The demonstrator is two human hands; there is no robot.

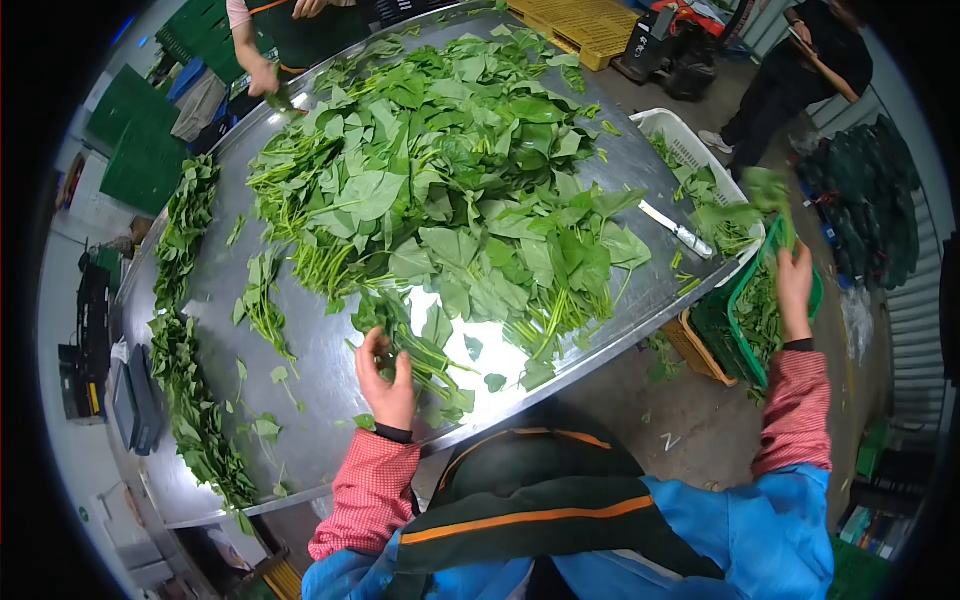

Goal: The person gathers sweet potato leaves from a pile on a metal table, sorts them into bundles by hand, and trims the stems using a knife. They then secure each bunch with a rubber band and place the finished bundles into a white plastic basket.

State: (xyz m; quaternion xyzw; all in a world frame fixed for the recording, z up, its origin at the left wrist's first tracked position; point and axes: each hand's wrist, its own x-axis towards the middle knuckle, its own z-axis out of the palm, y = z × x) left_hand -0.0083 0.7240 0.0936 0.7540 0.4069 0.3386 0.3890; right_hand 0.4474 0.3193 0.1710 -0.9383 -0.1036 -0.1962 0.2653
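A large heap of leafy green stems (430, 160) covers the middle of the metal table (320, 400). At the near edge of the heap, my left hand (385, 385) is raised with thumb and fingers apart, beside a small bunch of stems (425, 350). Off the table to the right, my right hand (795, 285) grips leafy stems (775, 195) by their lower ends, above the green crate (815, 290), which holds more greens. A knife with a white handle (690, 240) lies near the table's right edge.
A row of greens (190, 410) runs along the table's left side. A white basket (690, 135) with greens stands beside the green crate. One person's hand (264, 78) is at the far left edge; another person (815, 60) stands back right near dark sacks (870, 200).
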